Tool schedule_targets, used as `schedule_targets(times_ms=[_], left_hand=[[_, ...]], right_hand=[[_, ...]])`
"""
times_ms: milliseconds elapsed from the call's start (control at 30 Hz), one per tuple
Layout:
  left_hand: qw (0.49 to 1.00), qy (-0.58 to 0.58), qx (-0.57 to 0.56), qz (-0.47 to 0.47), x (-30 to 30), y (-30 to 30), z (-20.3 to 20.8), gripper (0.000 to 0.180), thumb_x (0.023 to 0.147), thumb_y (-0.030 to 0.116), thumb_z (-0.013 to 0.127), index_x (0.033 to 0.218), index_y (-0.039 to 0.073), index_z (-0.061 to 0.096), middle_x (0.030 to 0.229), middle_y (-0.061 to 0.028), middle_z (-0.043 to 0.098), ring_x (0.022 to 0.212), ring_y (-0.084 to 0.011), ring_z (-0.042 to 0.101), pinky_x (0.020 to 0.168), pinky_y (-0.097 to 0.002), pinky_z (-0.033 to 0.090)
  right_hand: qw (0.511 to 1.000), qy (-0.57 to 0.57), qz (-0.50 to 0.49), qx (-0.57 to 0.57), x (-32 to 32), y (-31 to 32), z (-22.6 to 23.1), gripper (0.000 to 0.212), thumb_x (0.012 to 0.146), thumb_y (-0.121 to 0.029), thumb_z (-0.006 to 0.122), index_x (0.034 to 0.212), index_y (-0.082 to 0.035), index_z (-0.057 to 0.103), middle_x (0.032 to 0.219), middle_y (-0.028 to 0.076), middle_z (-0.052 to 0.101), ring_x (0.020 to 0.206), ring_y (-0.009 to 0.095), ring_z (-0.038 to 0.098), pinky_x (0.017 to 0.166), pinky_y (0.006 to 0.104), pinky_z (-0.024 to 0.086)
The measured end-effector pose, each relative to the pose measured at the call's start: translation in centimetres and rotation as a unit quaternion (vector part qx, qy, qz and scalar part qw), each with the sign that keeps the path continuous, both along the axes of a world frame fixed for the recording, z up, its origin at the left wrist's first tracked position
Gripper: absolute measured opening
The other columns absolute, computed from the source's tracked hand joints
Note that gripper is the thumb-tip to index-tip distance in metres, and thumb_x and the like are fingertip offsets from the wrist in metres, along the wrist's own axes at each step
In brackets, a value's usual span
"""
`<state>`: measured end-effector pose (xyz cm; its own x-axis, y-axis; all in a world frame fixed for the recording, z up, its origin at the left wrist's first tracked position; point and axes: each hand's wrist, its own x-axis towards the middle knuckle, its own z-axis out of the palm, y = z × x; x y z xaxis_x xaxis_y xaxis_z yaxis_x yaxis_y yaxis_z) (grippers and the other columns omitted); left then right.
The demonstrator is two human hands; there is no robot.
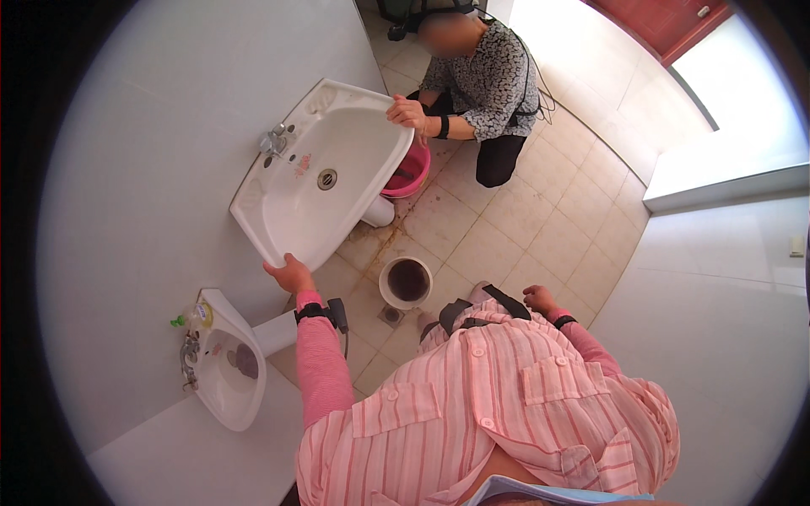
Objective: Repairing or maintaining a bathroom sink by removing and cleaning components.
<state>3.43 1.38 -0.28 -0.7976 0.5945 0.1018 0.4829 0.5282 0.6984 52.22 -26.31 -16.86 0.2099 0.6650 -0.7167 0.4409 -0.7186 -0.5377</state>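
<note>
1. Floor of beige square tiles point(540, 202) is running along a smooth grey wall point(169, 169).
2. A co-worker in a black-and-white patterned top point(498, 80) is crouching at the far end.
3. The large white glazed-ceramic washbasin point(346, 139) is sitting by the wall, above a white pedestal point(380, 212). It is looking heavy, rigid, slick and easily chipped; opposite ends of its thick rim are offering the soundest hold.
4. A round pink bucket point(427, 164) is standing beside the pedestal; a round off-white bucket point(385, 291) is holding something dark.
5. The left hand point(291, 275) is gripping the washbasin's near corner; the co-worker's hand point(407, 112) is resting on the far one.
6. The right hand point(541, 298) is hanging apart, seemingly empty; I cannot tell how wide.
7. The silver metal faucet point(272, 142) is making a poor handle.
</note>
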Motion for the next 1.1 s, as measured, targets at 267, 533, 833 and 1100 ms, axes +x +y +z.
schedule_targets(times_ms=[267, 533, 833, 1100], left_hand=[[1.0, -0.018, -0.006, -0.005, 0.5, -0.1, 0.5, 0.064, 0.076, 0.019, 0.053, 0.131, 0.003, 0.024, 0.114, -0.0246, 0.05, 0.099, -0.0376, 0.053, 0.086, -0.0412, 0.042], [1.0, -0.018, 0.002, -0.001, 0.0, -0.1, 0.0, 0.064, 0.076, 0.02, 0.053, 0.131, 0.004, 0.025, 0.114, -0.0241, 0.05, 0.099, -0.0376, 0.053, 0.086, -0.041, 0.042], [1.0, 0.001, -0.004, 0.004, 0.2, -0.1, 0.2, 0.063, 0.076, 0.021, 0.053, 0.13, 0.004, 0.025, 0.114, -0.0241, 0.05, 0.099, -0.0377, 0.053, 0.086, -0.0413, 0.042], [1.0, 0.001, -0.001, -0.003, -0.1, -0.1, -0.1, 0.063, 0.076, 0.021, 0.053, 0.13, 0.003, 0.025, 0.115, -0.024, 0.049, 0.1, -0.0376, 0.052, 0.086, -0.0411, 0.041]], right_hand=[[1.0, 0.009, -0.008, 0.001, 0.1, -0.1, -0.4, 0.031, 0.071, -0.006, 0.05, 0.099, 0.003, 0.058, 0.071, 0.011, 0.062, 0.057, 0.016, 0.059, 0.045, 0.0275, 0.047], [1.0, 0.012, -0.018, -0.02, -0.2, 0.2, 0.6, 0.031, 0.07, -0.006, 0.052, 0.099, 0.003, 0.059, 0.071, 0.012, 0.062, 0.057, 0.017, 0.06, 0.046, 0.0275, 0.048], [1.0, 0.004, -0.002, -0.015, -0.2, 0.1, 0.9, 0.031, 0.07, -0.006, 0.052, 0.099, 0.003, 0.059, 0.071, 0.012, 0.062, 0.057, 0.016, 0.059, 0.046, 0.0274, 0.048], [1.0, 0.014, -0.013, -0.02, -0.2, 0.0, 1.2, 0.032, 0.071, -0.007, 0.048, 0.099, 0.004, 0.059, 0.072, 0.012, 0.063, 0.058, 0.018, 0.061, 0.047, 0.0283, 0.048]])
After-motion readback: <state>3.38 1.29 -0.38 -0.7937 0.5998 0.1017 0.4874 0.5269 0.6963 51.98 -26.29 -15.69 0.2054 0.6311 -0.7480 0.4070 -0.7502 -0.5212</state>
